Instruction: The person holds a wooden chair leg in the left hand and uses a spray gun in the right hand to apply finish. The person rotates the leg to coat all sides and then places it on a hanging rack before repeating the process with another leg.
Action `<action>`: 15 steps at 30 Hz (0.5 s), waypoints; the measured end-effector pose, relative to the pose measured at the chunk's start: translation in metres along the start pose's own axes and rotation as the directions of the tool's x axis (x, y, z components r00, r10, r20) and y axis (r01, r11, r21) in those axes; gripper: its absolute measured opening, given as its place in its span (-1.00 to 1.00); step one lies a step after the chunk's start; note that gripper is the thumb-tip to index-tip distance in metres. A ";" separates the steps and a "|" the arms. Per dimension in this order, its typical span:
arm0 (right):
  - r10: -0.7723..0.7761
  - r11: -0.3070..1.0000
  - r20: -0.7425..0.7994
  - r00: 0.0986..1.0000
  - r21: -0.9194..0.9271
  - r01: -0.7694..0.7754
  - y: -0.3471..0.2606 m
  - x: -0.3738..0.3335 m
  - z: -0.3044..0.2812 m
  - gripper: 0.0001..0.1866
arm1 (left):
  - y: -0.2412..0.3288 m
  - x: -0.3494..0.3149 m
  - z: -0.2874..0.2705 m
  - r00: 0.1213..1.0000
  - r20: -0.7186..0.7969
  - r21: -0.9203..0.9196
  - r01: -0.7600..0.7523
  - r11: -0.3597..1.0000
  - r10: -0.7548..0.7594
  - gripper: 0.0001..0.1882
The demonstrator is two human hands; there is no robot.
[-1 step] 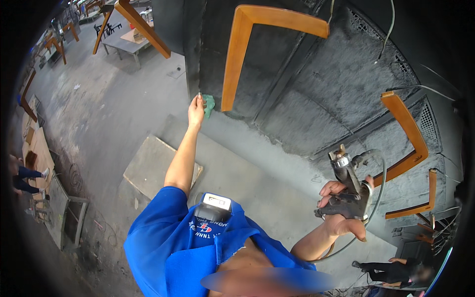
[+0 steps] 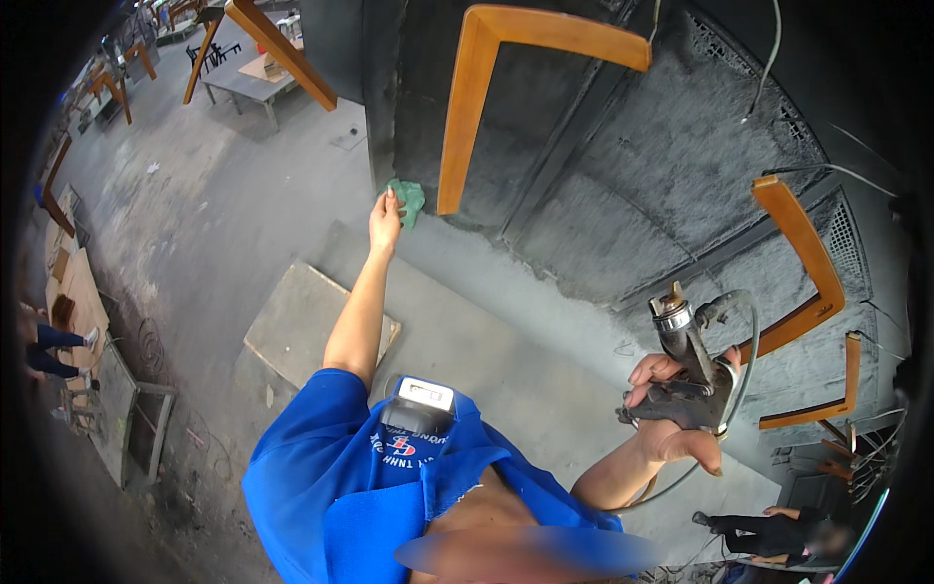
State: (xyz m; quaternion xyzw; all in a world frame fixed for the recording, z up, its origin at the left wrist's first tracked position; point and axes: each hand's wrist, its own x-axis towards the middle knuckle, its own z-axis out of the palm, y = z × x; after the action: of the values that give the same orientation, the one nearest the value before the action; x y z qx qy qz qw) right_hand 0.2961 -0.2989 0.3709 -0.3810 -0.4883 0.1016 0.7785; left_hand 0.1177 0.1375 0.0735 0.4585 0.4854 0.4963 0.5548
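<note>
My left hand (image 2: 385, 226) reaches forward at the end of an outstretched arm, its fingers closed on a crumpled green cloth (image 2: 412, 202). Just right of the cloth hangs an L-shaped brown wooden piece (image 2: 465, 122), with a small gap between them. On the right, my right hand (image 2: 671, 443) is wrapped round a dark spray gun (image 2: 685, 355) with a metal nozzle end. A thin grey hose (image 2: 756, 336) loops from the gun past my wrist. Behind the gun hangs a second bent wooden piece (image 2: 822, 277); the gun appears to overlap its lower end.
A dusty dark-grey panelled wall (image 2: 623, 180) stands ahead. Another wooden piece (image 2: 808, 419) hangs at right, others at upper left. A flat board (image 2: 302, 316) lies below my left arm. People appear at the far left (image 2: 58, 350) and lower right (image 2: 769, 533).
The green cloth shows more spread out around my left fingers. The nearest hanging wooden piece has shifted very slightly; my right hand with the spray gun is almost unchanged.
</note>
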 end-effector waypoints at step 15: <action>0.745 0.621 -0.052 0.666 -0.312 -0.719 0.063 -0.086 -0.092 -0.09 | -0.083 -0.160 -0.095 0.901 -0.286 0.007 0.343 0.939 -0.327 -0.24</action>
State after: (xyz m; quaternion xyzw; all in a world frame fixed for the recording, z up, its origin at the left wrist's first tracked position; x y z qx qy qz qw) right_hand 0.3436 -0.3470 0.2474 -0.6576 -0.3319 0.3482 0.5798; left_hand 0.0264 -0.0265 -0.0058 0.3089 0.6445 0.4393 0.5442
